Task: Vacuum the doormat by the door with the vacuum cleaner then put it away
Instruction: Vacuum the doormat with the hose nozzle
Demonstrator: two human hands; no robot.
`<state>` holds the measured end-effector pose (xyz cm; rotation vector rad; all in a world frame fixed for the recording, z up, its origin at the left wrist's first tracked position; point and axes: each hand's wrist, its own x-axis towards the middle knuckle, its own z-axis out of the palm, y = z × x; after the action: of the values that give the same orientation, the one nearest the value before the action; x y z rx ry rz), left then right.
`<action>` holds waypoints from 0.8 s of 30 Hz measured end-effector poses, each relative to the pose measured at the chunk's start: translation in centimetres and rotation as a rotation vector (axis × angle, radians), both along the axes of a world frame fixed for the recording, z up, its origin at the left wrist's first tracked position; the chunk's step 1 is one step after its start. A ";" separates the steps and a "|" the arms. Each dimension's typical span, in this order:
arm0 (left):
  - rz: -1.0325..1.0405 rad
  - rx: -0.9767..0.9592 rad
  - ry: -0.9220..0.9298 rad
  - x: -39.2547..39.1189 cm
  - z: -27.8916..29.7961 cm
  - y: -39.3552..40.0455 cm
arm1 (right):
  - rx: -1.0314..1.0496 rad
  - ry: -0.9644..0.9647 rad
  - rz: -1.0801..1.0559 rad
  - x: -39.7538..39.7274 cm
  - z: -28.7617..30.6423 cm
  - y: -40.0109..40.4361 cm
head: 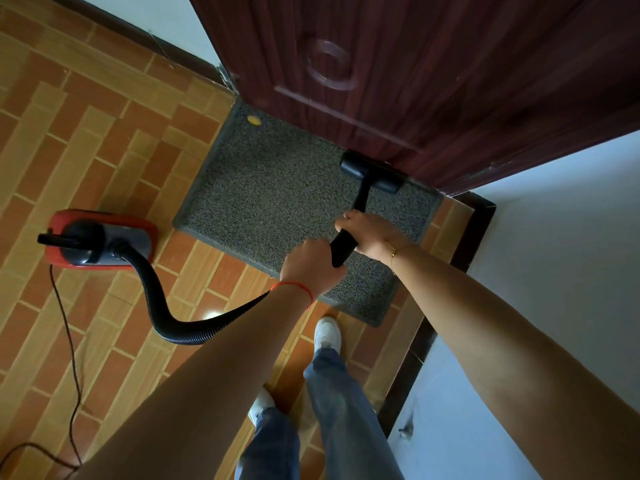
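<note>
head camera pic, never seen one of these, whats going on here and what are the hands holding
This one picture comes from a camera worn on a person's head, looking down, so you see their own arms, legs and shoes. There is no robot. Both hands grip the black wand of a vacuum cleaner: the right hand further down it, the left hand at the upper end. The nozzle sits on the grey doormat, right against the dark wooden door. A ribbed hose runs back to the red vacuum body on the tiled floor, left of the mat. A small yellow scrap lies near the mat's far corner.
</note>
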<state>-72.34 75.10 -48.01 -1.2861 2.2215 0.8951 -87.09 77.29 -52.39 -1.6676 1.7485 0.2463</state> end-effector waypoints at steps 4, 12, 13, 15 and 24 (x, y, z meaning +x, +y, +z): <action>-0.017 0.000 -0.004 1.6 0.4 0.0 | -0.005 0.006 0.013 1.6 0.3 0.2; 0.039 0.027 -0.029 8.7 1.7 1.1 | 0.019 -0.034 0.078 8.7 1.6 0.7; 0.048 0.026 -0.037 9.9 1.8 1.4 | 0.016 -0.038 0.086 9.9 1.8 0.8; 0.056 0.024 -0.061 12.4 2.1 2.0 | 0.009 -0.038 0.111 12.4 2.0 1.3; 0.004 0.033 -0.125 25.1 3.1 5.5 | 0.009 -0.060 0.140 25.1 2.1 5.0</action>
<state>-47.28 80.62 -44.87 -1.2960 2.1004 0.8263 -61.97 82.26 -50.25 -1.7757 1.5868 0.2645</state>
